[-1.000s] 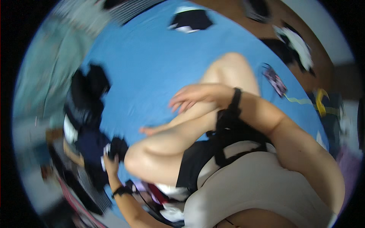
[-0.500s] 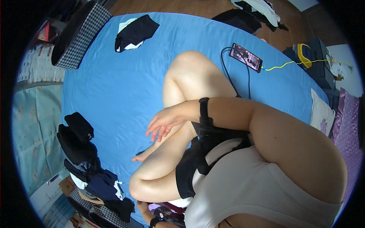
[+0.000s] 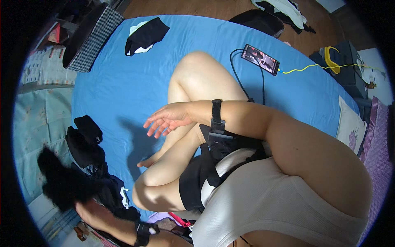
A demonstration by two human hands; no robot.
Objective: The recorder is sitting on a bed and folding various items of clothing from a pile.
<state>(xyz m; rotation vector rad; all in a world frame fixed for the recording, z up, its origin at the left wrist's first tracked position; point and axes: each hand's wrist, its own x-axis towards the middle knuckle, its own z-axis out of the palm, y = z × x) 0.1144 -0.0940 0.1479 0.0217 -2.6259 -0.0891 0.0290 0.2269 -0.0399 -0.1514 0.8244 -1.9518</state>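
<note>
My left hand, at the lower left, grips a black, fuzzy-looking piece of clothing. Motion blurs it, and its exact kind cannot be made out. It hangs out past the bed's edge, beside a pile of dark folded clothes. Over my crossed legs, my right hand hovers with its fingers spread and nothing in them. Each wrist wears a black strap. Near my left forearm, partly covered by my knee and top, lie purple and red cloths.
A blue sheet covers the bed. Toward the far side lie a folded black-and-white garment and a phone with yellow and black cables. A houndstooth storage box stands far left. At the right rests a white pillow.
My left hand has come out from beside my knee and swung left, now carrying the black garment. My right hand has shifted slightly left and up, still spread.
</note>
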